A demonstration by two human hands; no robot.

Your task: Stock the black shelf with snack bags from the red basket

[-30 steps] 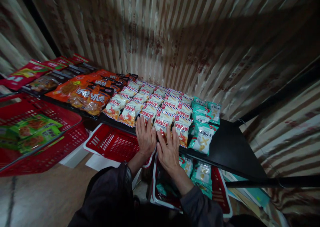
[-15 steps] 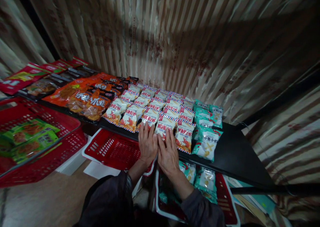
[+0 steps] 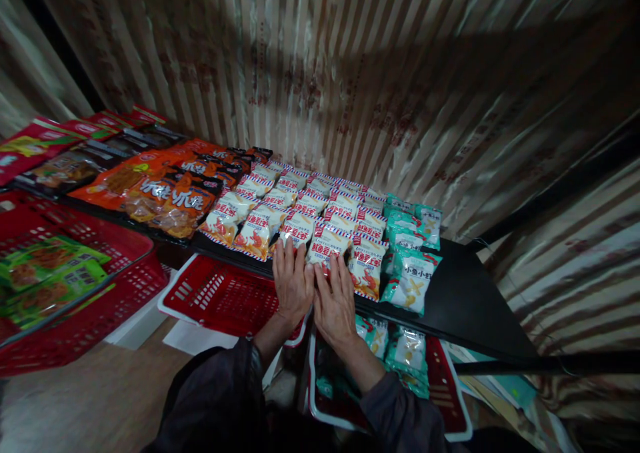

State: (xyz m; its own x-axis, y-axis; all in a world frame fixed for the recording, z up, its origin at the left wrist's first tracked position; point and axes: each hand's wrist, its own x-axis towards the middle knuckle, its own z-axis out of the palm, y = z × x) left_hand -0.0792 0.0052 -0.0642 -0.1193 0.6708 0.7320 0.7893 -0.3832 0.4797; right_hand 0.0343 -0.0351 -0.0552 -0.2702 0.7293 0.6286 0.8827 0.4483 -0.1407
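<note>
Risk first: front-row packets sit right at the shelf lip, so a push too far sideways or a drag back toward the body would likely tip one over the edge into the baskets below. Slippery film, overlapped like shingles; pressing one bag hard could well slide its neighbours and skew the row. Could also crush the puffed contents under flat palms.

Left hand and right hand flat, side by side, thumbs nearly touching, fingers spread and laid on top of the packets, clamped on nothing. Left fingertips on the bag third from the left in the front row, right fingertips on the one beside it. Rest of the red-and-white rows beyond the fingers, toward the striped wall. Teal packets just right of the right hand, not touched. Orange bags well off to the left. Empty red basket under the left wrist; another with teal packs under the right forearm
</note>
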